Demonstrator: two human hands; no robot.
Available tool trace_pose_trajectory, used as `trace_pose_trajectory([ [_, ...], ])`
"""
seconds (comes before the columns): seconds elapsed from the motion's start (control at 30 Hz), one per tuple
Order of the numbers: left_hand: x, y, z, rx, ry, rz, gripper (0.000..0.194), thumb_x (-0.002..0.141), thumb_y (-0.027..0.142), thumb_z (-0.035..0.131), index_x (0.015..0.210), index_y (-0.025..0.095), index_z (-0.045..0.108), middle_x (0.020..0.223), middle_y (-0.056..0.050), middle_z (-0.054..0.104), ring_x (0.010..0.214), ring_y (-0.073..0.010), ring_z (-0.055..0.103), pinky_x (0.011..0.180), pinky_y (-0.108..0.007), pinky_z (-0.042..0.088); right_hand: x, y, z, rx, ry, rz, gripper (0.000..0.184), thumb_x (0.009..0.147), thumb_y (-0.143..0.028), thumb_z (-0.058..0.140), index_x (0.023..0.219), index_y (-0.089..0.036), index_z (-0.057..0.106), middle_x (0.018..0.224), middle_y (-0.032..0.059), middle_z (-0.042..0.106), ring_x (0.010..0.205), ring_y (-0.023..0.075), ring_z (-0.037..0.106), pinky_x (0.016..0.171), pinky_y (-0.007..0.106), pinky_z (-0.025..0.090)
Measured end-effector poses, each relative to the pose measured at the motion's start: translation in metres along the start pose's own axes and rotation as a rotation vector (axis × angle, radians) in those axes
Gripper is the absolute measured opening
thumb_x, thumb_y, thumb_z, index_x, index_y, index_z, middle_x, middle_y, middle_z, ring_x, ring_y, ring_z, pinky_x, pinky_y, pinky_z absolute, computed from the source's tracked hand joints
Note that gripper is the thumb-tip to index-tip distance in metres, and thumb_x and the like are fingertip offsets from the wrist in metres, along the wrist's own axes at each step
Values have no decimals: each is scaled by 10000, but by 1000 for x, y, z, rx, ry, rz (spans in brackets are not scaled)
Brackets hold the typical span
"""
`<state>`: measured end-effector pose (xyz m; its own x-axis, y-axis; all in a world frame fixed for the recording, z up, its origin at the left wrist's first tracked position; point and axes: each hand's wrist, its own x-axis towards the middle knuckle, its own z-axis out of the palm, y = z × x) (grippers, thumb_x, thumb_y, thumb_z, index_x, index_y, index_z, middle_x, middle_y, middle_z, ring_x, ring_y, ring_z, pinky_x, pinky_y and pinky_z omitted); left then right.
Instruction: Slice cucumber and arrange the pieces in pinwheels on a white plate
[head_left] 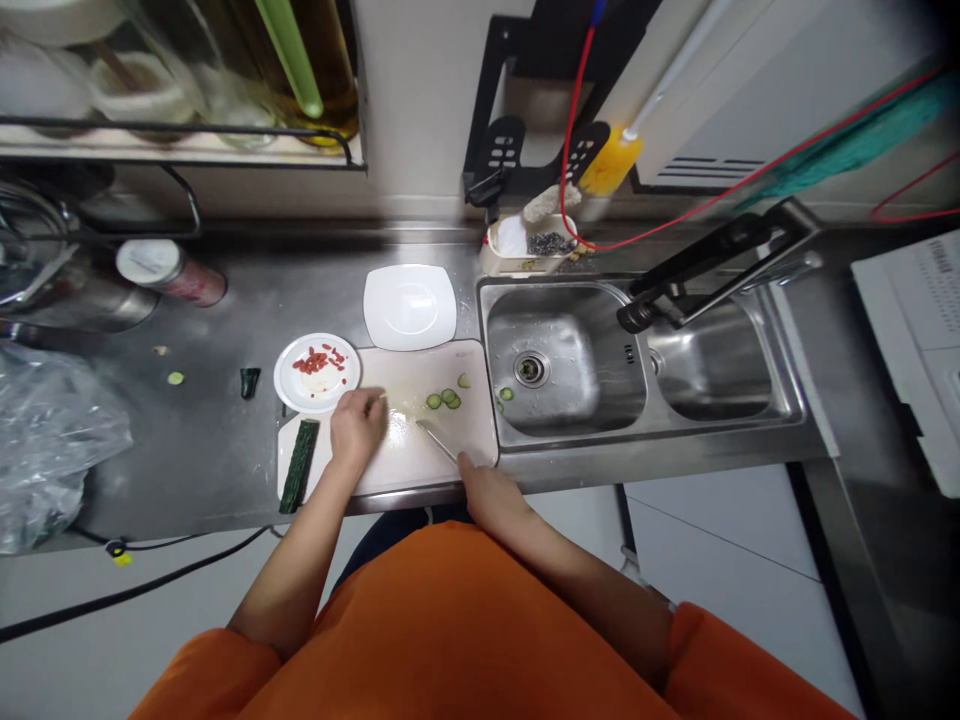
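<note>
My right hand [491, 492] grips a knife [436, 440] at the board's front edge, its blade angled forward and left over the white cutting board [397, 470]. Over the board's left half, my left hand [357, 430] has its fingers curled together; anything between the fingertips is too small to make out. A dark green length of cucumber [299, 466] lies at the board's left end. Several cucumber slices [442, 400] rest to the right of the blade tip. Beyond my left hand, a round white plate [283, 390] holds small red pieces that look like goji berries.
A white squarish plate [410, 305] stands behind the board. To the right is a double sink [570, 350] with a black faucet [690, 270]. A cucumber end [250, 382], a canister [172, 270] and a plastic bag [56, 430] are on the left counter. Slices [506, 395] lie by the sink rim.
</note>
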<state>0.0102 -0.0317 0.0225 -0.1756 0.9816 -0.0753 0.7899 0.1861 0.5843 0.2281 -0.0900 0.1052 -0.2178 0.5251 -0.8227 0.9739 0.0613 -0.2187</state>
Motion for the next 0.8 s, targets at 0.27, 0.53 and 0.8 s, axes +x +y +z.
trace_pose_trajectory([
  [0.27,24,41,35,8,-392,152,218,705,214,615,915,202,674,829,-43,623,796,-177,575,743,-281,451,2,2,3,20,18,-1,430,832,-33,346,1233,-178,394,940,147,651,935,247,628,711,317,456],
  [0.53,26,53,39,-6,-428,98,91,688,161,576,735,199,644,754,-13,630,702,-146,562,658,-254,408,1,3,1,40,14,-17,417,825,-36,350,1219,-156,417,939,158,651,947,266,627,723,338,466],
  [0.8,17,41,21,-37,-363,-25,95,749,236,531,712,214,617,637,27,620,592,-123,533,596,-241,358,2,6,0,22,30,-42,454,795,-20,348,1224,-158,407,937,150,649,927,276,626,692,337,468],
])
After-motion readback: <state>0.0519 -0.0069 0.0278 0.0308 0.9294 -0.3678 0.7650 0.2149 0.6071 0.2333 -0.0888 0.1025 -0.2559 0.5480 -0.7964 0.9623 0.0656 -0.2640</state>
